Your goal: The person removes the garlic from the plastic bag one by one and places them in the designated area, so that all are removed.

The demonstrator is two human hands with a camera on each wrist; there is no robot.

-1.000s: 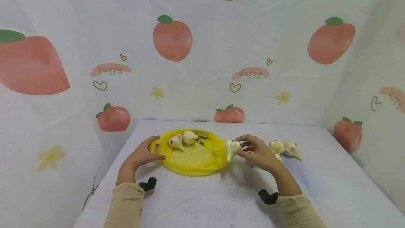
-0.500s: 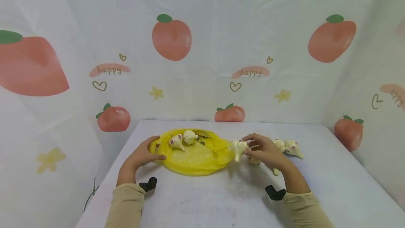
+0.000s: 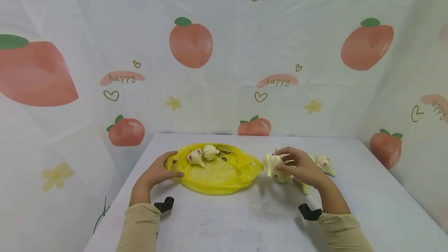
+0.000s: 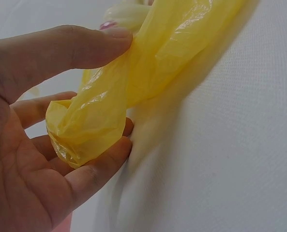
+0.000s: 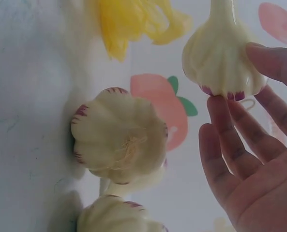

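Note:
A yellow plastic bag [image 3: 217,174] lies spread on the table, with two garlic bulbs [image 3: 210,152] on its far left part. My left hand [image 3: 159,171] grips the bag's left end. In the left wrist view the thumb presses the yellow film [image 4: 95,116] from above while the fingers curl below it. Just right of the bag, my right hand [image 3: 301,166] pinches a garlic bulb [image 5: 220,58] between thumb and fingertips, stem pointing down in the head view. Behind and below that hand sit more garlic bulbs [image 5: 119,135] with purple-marked edges, partly hidden by it.
Another garlic bulb [image 3: 325,165] lies at the right end of the group. The white table [image 3: 224,224] meets a printed fabric backdrop [image 3: 224,100] at its far edge. Each wrist carries a black mount [image 3: 310,212].
My right hand has moved right, away from the bag, with the garlic bulb still pinched. It now overlaps the loose bulbs. The left hand and the bag's left side have stayed put.

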